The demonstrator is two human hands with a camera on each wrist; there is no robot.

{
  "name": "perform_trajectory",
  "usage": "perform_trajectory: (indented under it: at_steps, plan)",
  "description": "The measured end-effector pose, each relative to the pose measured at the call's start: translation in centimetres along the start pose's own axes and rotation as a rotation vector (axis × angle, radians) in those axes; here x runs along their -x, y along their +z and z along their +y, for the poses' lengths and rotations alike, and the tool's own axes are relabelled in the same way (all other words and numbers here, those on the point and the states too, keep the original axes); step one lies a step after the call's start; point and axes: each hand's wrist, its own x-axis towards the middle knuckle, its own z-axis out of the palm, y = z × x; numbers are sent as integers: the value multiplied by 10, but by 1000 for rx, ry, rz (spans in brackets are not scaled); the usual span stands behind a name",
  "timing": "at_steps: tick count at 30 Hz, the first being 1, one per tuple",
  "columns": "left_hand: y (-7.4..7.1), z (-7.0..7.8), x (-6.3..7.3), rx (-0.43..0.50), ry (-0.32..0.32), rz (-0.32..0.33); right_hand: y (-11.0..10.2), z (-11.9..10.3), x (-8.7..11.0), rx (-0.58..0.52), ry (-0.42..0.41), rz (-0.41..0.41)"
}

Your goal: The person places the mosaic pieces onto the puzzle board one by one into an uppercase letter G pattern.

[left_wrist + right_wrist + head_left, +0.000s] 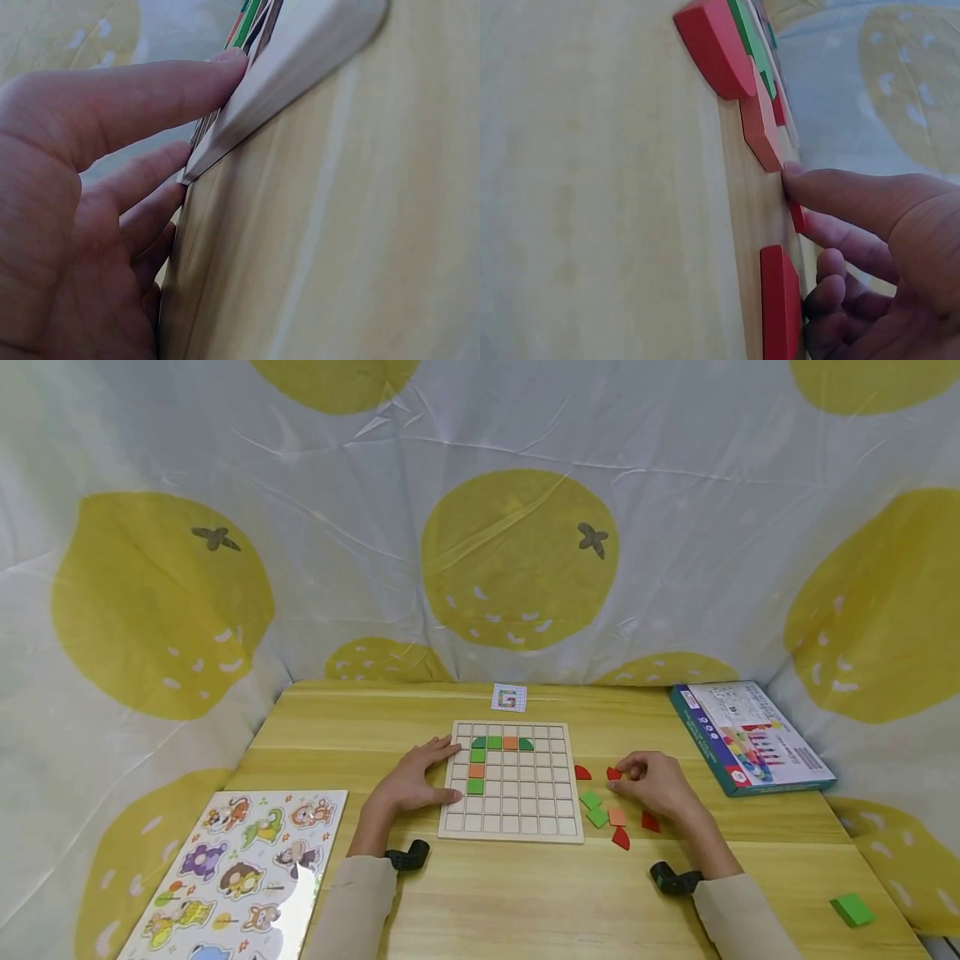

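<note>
A wooden grid board (528, 806) lies mid-table; my left hand (411, 781) rests on its left edge, fingers spread and thumb (217, 79) on the rim. Green squares (475, 787), orange squares (511, 743) and two dark green curved pieces (526, 744) sit in its cells, along an upper row and down a left column. Right of the board, my right hand (654, 783) pinches a red quarter-circle piece (797, 217) between thumb and forefinger, at table level. Around it lie other red quarter-circles (621, 837), loose green squares (597, 817) and an orange square (617, 817).
A small pattern card (508, 697) showing a G-like shape lies behind the board. At the right back is a puzzle box (757, 739); a green block (852, 910) lies near the right front. An animal picture board (240, 868) occupies the left. Lemon-print cloth (517, 560) encloses the table.
</note>
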Motion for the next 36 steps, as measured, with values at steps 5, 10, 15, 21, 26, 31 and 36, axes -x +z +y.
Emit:
perform_trajectory:
  at_steps: [5, 10, 15, 21, 26, 31, 36]
  plan:
    - [1, 0, 0, 1, -5, -5, -1, 2, 1, 6, -7, 4]
    - [1, 0, 0, 0, 3, -3, -1, 1, 2, 15, -43, 25]
    - [1, 1, 0, -2, 6, 2, 3, -9, 4, -31, -95, 44]
    - [1, 0, 0, -3, -4, 4, 15, -26, 3, -80, -168, 49]
    - [0, -1, 1, 5, -10, 8, 29, -47, 3, -120, -204, 31]
    - [0, -1, 1, 8, -1, 12, 47, -67, 1, -145, -254, 2]
    - [0, -1, 1, 1, 3, 13, 65, -86, 0, -143, -314, -26]
